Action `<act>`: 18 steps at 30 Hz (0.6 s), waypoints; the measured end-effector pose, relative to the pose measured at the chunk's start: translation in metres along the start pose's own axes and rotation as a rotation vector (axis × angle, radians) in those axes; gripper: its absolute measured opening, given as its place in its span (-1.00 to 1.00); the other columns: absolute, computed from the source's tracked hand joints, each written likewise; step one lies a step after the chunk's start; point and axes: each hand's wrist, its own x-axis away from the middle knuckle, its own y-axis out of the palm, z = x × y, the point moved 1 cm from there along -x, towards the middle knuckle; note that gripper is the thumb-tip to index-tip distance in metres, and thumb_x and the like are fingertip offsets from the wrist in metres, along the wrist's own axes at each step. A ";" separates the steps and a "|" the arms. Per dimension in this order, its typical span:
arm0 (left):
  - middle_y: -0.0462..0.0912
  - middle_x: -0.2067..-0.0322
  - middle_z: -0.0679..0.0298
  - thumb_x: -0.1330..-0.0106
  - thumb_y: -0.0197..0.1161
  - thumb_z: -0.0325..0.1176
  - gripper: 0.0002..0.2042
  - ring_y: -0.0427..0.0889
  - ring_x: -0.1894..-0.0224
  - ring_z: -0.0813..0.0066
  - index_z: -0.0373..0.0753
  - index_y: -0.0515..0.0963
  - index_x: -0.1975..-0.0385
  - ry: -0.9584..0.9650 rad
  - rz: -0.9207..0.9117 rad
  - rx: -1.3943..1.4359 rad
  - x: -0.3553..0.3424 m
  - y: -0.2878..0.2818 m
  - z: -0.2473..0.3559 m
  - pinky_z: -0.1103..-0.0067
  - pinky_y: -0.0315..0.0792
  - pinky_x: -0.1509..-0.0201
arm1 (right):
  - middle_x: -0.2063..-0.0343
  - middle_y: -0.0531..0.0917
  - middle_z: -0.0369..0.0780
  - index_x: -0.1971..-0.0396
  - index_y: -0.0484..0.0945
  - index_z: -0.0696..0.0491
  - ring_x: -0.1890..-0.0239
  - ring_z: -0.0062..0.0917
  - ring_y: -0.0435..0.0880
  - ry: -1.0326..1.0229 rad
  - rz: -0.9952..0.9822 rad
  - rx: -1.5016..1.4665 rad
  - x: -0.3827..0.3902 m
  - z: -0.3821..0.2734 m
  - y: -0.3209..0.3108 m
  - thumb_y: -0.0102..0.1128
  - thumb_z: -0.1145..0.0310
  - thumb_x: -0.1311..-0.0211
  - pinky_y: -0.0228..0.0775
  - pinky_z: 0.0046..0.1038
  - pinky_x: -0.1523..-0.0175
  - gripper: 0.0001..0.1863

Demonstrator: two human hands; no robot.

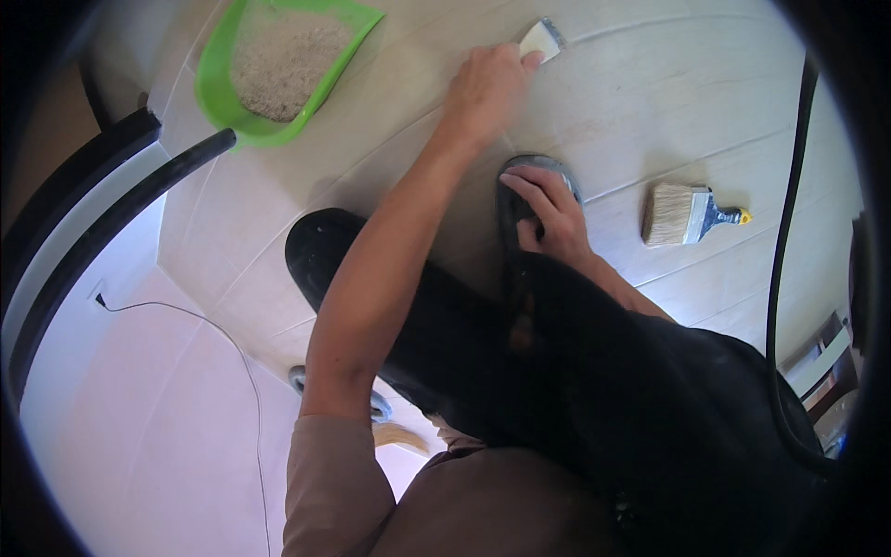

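My left hand [486, 91] reaches far forward over the pale tiled floor, its fingers closed round a small white scraper-like tool [539, 42] with a grey edge. That edge meets the floor beside a tile joint. My right hand [554, 212] rests on the dark slipper [546, 163] on my right foot, thumb and fingers apart, holding nothing. A green dustpan [212, 82] carries a heap of grey-brown dust [288, 65] to the left of my left hand. On the right lies a wide flat brush [677, 214] with tan bristles and a blue, yellow-tipped handle.
A black cable [789, 204] hangs down the right side. Two curved black bars [121, 200] with a pale strip between them stand at the left. Below them, a thin cord [243, 357] runs from a plug at a white wall.
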 end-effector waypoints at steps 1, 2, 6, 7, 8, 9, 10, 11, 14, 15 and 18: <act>0.68 0.23 -0.29 -0.54 0.04 0.06 -0.47 0.61 0.05 -0.37 -0.42 0.62 0.23 -0.011 0.006 0.010 -0.001 0.001 0.004 -0.01 0.45 -0.10 | -0.07 0.57 -0.03 -0.13 0.54 0.20 -0.12 -0.09 0.59 -0.013 -0.005 0.000 -0.001 0.000 0.001 0.12 0.68 0.17 0.47 -0.17 -0.25 -0.33; 0.68 0.23 -0.29 -0.53 0.04 0.06 -0.47 0.62 0.05 -0.36 -0.42 0.62 0.24 -0.021 0.012 0.026 -0.001 0.003 0.013 -0.01 0.45 -0.10 | -0.07 0.57 -0.02 -0.13 0.53 0.20 -0.12 -0.09 0.59 -0.026 -0.014 0.006 0.000 0.003 -0.001 0.12 0.68 0.17 0.47 -0.16 -0.25 -0.33; 0.68 0.22 -0.29 -0.52 0.07 0.06 -0.47 0.62 0.06 -0.36 -0.43 0.63 0.22 -0.020 -0.033 0.034 0.004 -0.005 -0.001 0.01 0.46 -0.11 | -0.06 0.57 -0.01 -0.14 0.53 0.20 -0.12 -0.07 0.59 0.004 -0.021 -0.039 0.002 0.001 -0.001 0.12 0.68 0.17 0.47 -0.15 -0.24 -0.33; 0.68 0.22 -0.29 -0.52 0.08 0.06 -0.47 0.62 0.06 -0.35 -0.43 0.63 0.22 0.050 0.008 0.061 -0.007 0.006 -0.007 0.01 0.46 -0.11 | -0.06 0.57 -0.01 -0.14 0.53 0.20 -0.11 -0.07 0.59 0.012 -0.016 -0.035 -0.002 -0.001 -0.001 0.12 0.69 0.16 0.47 -0.15 -0.24 -0.33; 0.68 0.22 -0.29 -0.51 0.08 0.05 -0.47 0.63 0.06 -0.35 -0.43 0.63 0.21 0.102 0.049 0.087 -0.006 0.014 -0.011 0.02 0.46 -0.11 | -0.06 0.57 0.00 -0.14 0.53 0.20 -0.11 -0.07 0.59 0.022 -0.026 -0.043 -0.003 -0.006 0.001 0.11 0.69 0.16 0.47 -0.14 -0.24 -0.33; 0.68 0.21 -0.29 -0.52 0.08 0.05 -0.48 0.63 0.06 -0.35 -0.43 0.64 0.20 0.059 0.028 0.075 -0.008 0.012 0.003 0.02 0.46 -0.11 | -0.06 0.57 0.00 -0.14 0.53 0.20 -0.11 -0.07 0.59 0.030 -0.026 -0.033 -0.005 -0.006 -0.002 0.11 0.69 0.16 0.47 -0.14 -0.24 -0.33; 0.68 0.21 -0.29 -0.52 0.07 0.04 -0.48 0.63 0.06 -0.35 -0.42 0.64 0.19 0.015 0.007 0.062 -0.011 0.011 0.018 0.02 0.46 -0.11 | -0.05 0.57 0.00 -0.14 0.53 0.20 -0.11 -0.06 0.59 0.023 -0.030 -0.028 -0.003 -0.004 -0.002 0.11 0.69 0.16 0.47 -0.14 -0.24 -0.33; 0.68 0.21 -0.29 -0.53 0.06 0.03 -0.49 0.62 0.06 -0.36 -0.42 0.64 0.18 -0.031 -0.015 0.042 -0.012 0.009 0.027 0.02 0.46 -0.11 | -0.05 0.57 0.00 -0.14 0.53 0.20 -0.11 -0.06 0.59 0.015 -0.030 -0.030 -0.001 -0.001 -0.002 0.10 0.69 0.16 0.47 -0.14 -0.24 -0.33; 0.68 0.20 -0.29 -0.53 0.05 0.03 -0.48 0.62 0.05 -0.37 -0.42 0.64 0.14 -0.017 -0.022 -0.014 0.001 -0.003 0.017 0.01 0.46 -0.13 | -0.05 0.57 0.00 -0.13 0.54 0.20 -0.10 -0.06 0.59 0.022 -0.022 -0.042 0.002 0.001 -0.003 0.10 0.70 0.16 0.47 -0.14 -0.24 -0.33; 0.68 0.19 -0.29 -0.53 0.05 0.03 -0.48 0.62 0.04 -0.37 -0.42 0.64 0.12 -0.006 -0.020 -0.002 -0.002 -0.001 0.012 0.01 0.47 -0.14 | -0.05 0.57 0.00 -0.13 0.54 0.20 -0.10 -0.06 0.59 0.030 -0.018 -0.048 0.001 0.000 -0.002 0.10 0.70 0.16 0.47 -0.13 -0.23 -0.33; 0.68 0.16 -0.27 -0.54 0.03 0.01 -0.50 0.64 0.04 -0.33 -0.40 0.65 0.11 0.002 -0.032 0.019 -0.008 0.002 0.011 0.04 0.49 -0.14 | -0.04 0.57 0.00 -0.12 0.55 0.20 -0.09 -0.06 0.59 0.058 -0.023 -0.053 -0.005 -0.006 -0.002 0.10 0.70 0.17 0.48 -0.14 -0.22 -0.34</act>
